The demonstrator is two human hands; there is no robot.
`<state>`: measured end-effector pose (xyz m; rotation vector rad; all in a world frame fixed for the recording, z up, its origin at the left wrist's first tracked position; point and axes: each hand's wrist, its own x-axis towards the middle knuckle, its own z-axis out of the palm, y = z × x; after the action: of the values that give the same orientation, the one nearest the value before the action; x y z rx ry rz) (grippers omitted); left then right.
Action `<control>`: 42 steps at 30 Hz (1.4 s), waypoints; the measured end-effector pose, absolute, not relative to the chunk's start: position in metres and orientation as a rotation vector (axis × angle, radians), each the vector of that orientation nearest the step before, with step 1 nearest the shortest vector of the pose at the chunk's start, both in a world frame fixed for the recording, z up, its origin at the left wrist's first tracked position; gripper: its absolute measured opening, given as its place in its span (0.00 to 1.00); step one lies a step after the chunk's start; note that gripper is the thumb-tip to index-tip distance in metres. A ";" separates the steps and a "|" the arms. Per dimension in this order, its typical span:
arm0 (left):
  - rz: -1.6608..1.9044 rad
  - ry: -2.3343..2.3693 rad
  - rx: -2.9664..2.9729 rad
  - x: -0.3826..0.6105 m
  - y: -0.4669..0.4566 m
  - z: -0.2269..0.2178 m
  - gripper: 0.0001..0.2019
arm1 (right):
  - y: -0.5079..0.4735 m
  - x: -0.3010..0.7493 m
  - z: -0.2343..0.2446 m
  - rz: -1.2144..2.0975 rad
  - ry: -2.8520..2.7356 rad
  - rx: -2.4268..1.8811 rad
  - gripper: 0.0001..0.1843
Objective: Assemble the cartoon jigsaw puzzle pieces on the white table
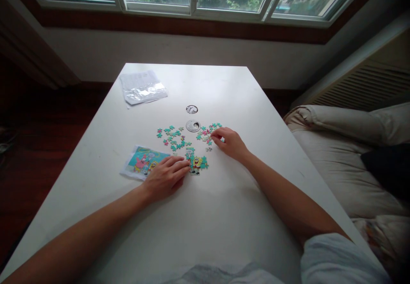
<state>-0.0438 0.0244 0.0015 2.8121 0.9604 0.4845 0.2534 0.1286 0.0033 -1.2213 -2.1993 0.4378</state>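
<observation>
One table (230,92): white, in front of me, with everything I am working on about its middle.
Bag (144,88): clear, lying flat at the far left, well apart from the work.
Picture (140,161): near left, cartoon figures on a teal ground; I judge it to be the pattern for what I am fitting together.
Left hand (166,174): palm down over the right side of the picture, fingers loosely stretched and clasping nothing that I can see; the fingertips seem to touch the left edge of the joined part (197,162), perhaps steadying it.
Right hand (229,142): at the near right of the right heap (204,133), thumb and forefinger close together; I cannot tell whether a piece is pinched there.
Left heap (178,146): loose pieces, mostly teal with some pink, strewn beyond the picture and not fitted yet.
Right heap: more loose pieces, teal, pink and pale, partly behind my fingers, so I cannot count them.
Joined part: between my hands, near of both heaps; a yellow figure looks almost whole, with a teal one to its far left. That much is done. No pink figure shows in it, its outline is ragged, and I judge well over half is left.
Discs (193,125): two, round, one beyond the other, far of the joined part.
Pale bit (209,149): loose, between the joined part and my right hand.
</observation>
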 end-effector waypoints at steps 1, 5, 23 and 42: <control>0.482 0.960 2.812 -0.044 0.025 0.001 0.17 | 0.130 0.259 0.007 0.487 -2.281 -1.210 0.06; 0.450 0.966 2.816 -0.044 0.025 0.000 0.16 | 0.127 0.267 0.014 0.525 -2.517 -1.070 0.04; 0.861 1.156 2.584 -0.057 0.040 -0.007 0.10 | 0.122 0.253 0.009 0.428 -2.658 -1.042 0.05; 0.772 1.156 2.554 -0.056 0.040 -0.008 0.10 | 0.128 0.256 -0.006 0.109 -2.639 -1.092 0.06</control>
<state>-0.0565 0.0398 -0.0082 2.5538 1.1562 0.7716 0.2562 0.1277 -0.0060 -1.0917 -2.6386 0.1093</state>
